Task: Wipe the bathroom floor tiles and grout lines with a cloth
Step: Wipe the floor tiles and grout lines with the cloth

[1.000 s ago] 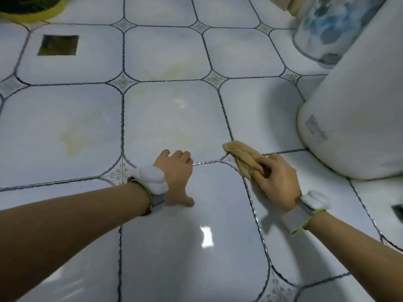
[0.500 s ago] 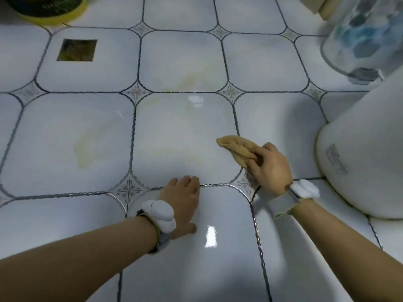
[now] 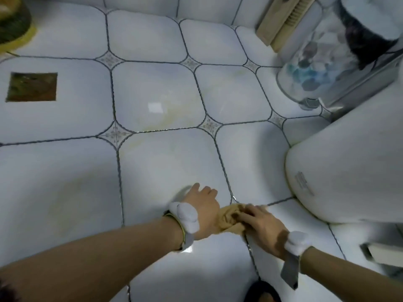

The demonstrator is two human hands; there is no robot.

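A tan cloth (image 3: pixel 229 219) lies bunched on the glossy white floor tiles (image 3: pixel 165 168), over a dark grout line (image 3: pixel 222 162) junction. My right hand (image 3: pixel 261 227) grips the cloth from above and presses it to the floor. My left hand (image 3: pixel 202 203) rests flat on the tile just left of the cloth, fingers straight, touching the cloth's edge. Both wrists wear white bands. Yellowish stains mark the tiles further out, around the middle of the view.
A white toilet base (image 3: pixel 349 168) stands close on the right. Behind it are a translucent bin (image 3: pixel 316 62) and a wooden board (image 3: pixel 281 20). A square floor drain (image 3: pixel 32 87) sits at the left, a yellow-rimmed basin (image 3: pixel 15 25) at the top left.
My right hand has pulled the cloth back toward me along the grout line, next to my left hand. The view has tilted up, showing more floor ahead.
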